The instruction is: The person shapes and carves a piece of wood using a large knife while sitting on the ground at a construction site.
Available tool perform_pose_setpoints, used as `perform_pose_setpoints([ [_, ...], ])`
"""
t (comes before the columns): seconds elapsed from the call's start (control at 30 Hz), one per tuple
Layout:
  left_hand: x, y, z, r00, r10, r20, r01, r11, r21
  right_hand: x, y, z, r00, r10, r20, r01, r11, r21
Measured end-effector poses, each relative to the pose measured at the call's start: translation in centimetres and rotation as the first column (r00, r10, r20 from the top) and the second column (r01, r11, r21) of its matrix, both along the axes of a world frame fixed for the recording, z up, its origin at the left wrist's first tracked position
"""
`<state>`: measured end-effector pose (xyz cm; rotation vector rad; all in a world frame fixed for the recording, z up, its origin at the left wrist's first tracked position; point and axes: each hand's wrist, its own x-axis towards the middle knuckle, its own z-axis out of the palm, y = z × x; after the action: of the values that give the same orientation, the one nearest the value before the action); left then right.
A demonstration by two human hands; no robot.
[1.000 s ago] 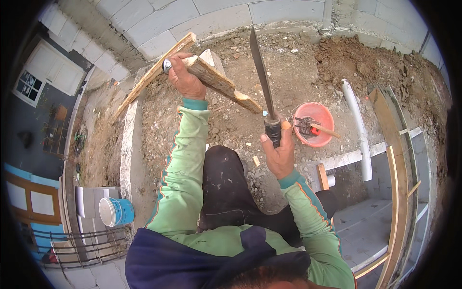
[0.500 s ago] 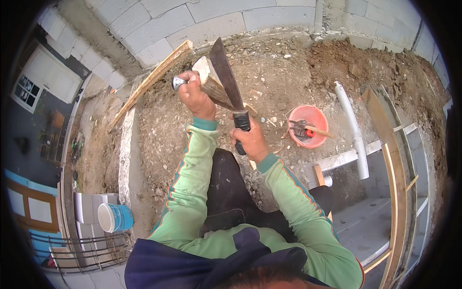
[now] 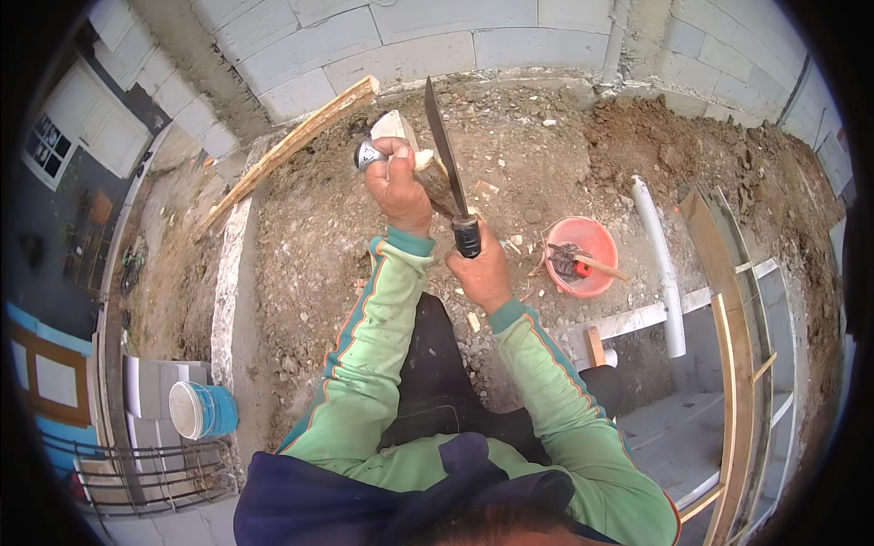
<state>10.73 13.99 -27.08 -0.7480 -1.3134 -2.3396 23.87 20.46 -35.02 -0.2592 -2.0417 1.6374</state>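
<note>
My left hand (image 3: 399,189) is closed round a short object with a rounded silver end (image 3: 368,155); its kind cannot be made out, as my fingers cover most of it. Just beyond and beside that hand is a rough wooden block (image 3: 395,130), pale at the top and partly hidden. In my right hand (image 3: 484,273) is a machete (image 3: 443,146), gripped by its black handle. Its dark blade points away from me, edge-on, alongside the block's right side.
On the dirt at right stands an orange bucket (image 3: 596,241) with tools inside. Beyond it lies a white pipe (image 3: 657,264), near wooden boards (image 3: 728,273) over a sunken area. A long plank (image 3: 287,155) leans at left. A blue bucket (image 3: 211,411) and rebar (image 3: 150,478) are lower left.
The machete has turned from blade-broadside to nearly edge-on, and its handle has tilted. Both hands sit slightly farther right in the view, which has itself shifted a little.
</note>
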Motion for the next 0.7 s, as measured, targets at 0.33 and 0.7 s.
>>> perform_pose_setpoints([
  [0.33,-1.0,0.8,1.4,0.996,0.042,0.079,-0.043,0.999,0.017,3.3,3.0,14.2,0.886,-0.07,-0.458,-0.097,0.938,-0.332],
  [0.7,-1.3,0.9,0.8,0.999,0.009,0.034,-0.013,0.994,0.11,-2.0,1.5,-0.4,0.998,-0.001,0.055,0.004,0.999,-0.051],
])
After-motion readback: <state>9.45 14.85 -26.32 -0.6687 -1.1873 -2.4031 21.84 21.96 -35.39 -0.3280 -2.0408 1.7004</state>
